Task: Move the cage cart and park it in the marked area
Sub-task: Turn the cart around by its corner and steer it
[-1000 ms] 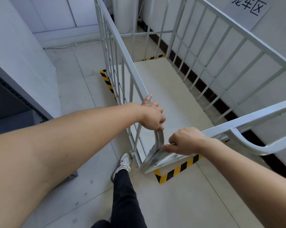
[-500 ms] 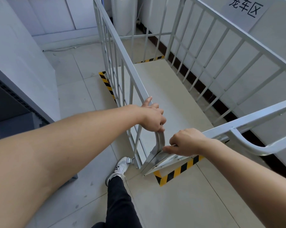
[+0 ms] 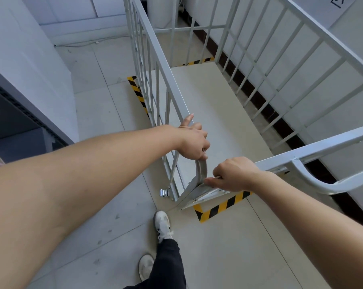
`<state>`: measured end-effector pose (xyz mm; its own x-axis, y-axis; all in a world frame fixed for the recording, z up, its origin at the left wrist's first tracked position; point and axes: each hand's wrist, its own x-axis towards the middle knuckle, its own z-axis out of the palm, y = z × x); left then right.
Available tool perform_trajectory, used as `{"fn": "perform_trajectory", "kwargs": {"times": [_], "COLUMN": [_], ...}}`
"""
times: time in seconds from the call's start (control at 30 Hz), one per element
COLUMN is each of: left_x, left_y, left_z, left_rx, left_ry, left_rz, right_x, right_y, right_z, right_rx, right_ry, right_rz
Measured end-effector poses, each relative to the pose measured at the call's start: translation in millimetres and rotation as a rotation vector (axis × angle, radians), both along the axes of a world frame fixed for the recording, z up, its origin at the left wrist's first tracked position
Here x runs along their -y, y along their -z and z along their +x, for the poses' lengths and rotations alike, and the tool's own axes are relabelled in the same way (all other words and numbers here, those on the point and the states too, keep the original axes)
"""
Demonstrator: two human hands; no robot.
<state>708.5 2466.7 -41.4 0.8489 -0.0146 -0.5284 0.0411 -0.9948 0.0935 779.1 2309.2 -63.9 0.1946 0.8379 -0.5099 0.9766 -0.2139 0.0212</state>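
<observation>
Left hand (image 3: 194, 141) clenched over the top rail of the cage cart (image 3: 222, 113) at its near-left corner, thumb lying along the rail. Right hand (image 3: 235, 174) closed on the near rail just beside that corner, knuckles up. We take the two hands close together at one corner as a steering grip: one hand on each of the two rails that meet there lets us swing the near end sideways, not merely shove it straight.

The cart stands against the wall (image 3: 343, 65) on our right, its pale deck filling most of the bay. Black-and-yellow floor tape (image 3: 222, 207) marks the area: one strip shows just outside the near edge, another along the left side (image 3: 137, 90), a third at the far end (image 3: 195, 62). The near-left corner looks to sit on or a little inside the taped corner; whether the wheels clear the line we cannot tell. A metal caster bracket (image 3: 164, 192) shows at the foot of the left panel. Sign on the wall (image 3: 330, 5) only partly in view. We judge the parking nearly done, with a final squaring-up left.

Against half a second ago: hands on the same spots, grip unchanged. The near tape strip shows more fully and the cart corner reads as further into the bay. Our white shoe (image 3: 162, 224) has drawn back from beside the caster, and a second shoe (image 3: 146, 266) is now in view.
</observation>
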Motion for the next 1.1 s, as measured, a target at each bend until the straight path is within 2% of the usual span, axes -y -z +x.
{"fn": "perform_trajectory", "kwargs": {"times": [0.5, 0.73, 0.9, 1.1], "left_x": [1, 1, 1, 4], "left_y": [2, 4, 2, 0], "left_z": [-1, -2, -1, -2], "left_rx": [0.014, 0.027, 0.011, 0.011], "left_ry": [-0.006, 0.017, -0.002, -0.010], "left_rz": [0.019, 0.033, 0.035, 0.049], "right_x": [2, 4, 16, 19], "right_y": [-3, -8, -8, -2], "right_z": [-3, -4, 12, 14], "right_rx": [0.001, -0.034, 0.050, 0.064], "right_ry": [-0.030, 0.034, 0.067, 0.129], "right_rz": [0.002, 0.004, 0.127, 0.189]}}
